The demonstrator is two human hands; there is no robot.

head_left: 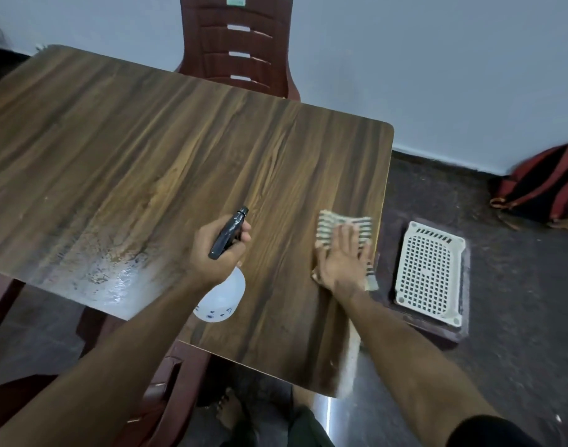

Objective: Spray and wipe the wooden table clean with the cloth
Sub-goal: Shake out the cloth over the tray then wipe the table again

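Observation:
The wooden table [179, 150] fills the left and middle of the view, with a wet shiny patch near its front left edge. My left hand [216, 250] grips a spray bottle [223, 293] with a clear white body and a black nozzle head, held over the table's front middle. My right hand [342, 259] lies flat, fingers spread, pressing a striped cloth [344, 225] onto the table near its right edge. Part of the cloth hangs over that edge.
A dark red plastic chair [240, 43] stands behind the table against the wall. On the floor to the right lie a white perforated tray [429, 269] on a dark mat and a red and black bag [540, 188]. More red chair parts show at bottom left.

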